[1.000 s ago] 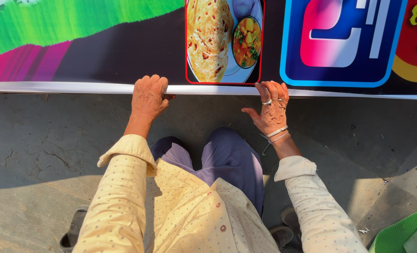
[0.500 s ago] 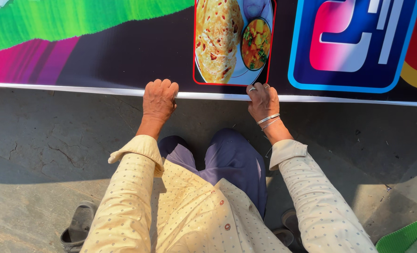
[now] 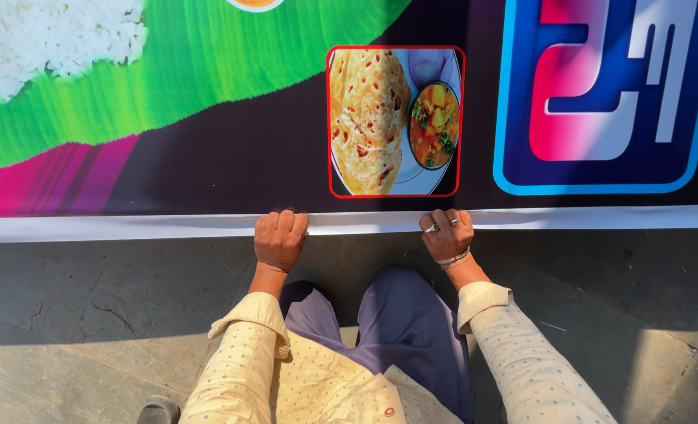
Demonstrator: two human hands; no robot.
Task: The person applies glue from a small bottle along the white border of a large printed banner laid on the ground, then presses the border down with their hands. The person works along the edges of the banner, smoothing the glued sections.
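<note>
A large printed banner [image 3: 207, 157] lies flat on the concrete ground, covered in colourful food pictures and a blue and pink emblem. Its white bottom border [image 3: 90, 228] runs across the view. My left hand [image 3: 280, 238] grips this white edge with curled fingers. My right hand [image 3: 445, 233], wearing rings and bangles, grips the same edge a little to the right. Both hands sit just below a red-framed picture of flatbread and curry [image 3: 396, 120]. I crouch behind the edge in cream dotted sleeves and purple trousers.
Cracked grey concrete [image 3: 90, 314] stretches below the banner to the left and right of my knees. A dark sandal toe [image 3: 159, 410] shows at the bottom left. Sunlight falls on the ground at the lower left and lower right.
My right hand has gone from spread fingers to a closed grip on the white edge. The view has moved closer to the banner, and both hands now clench the border.
</note>
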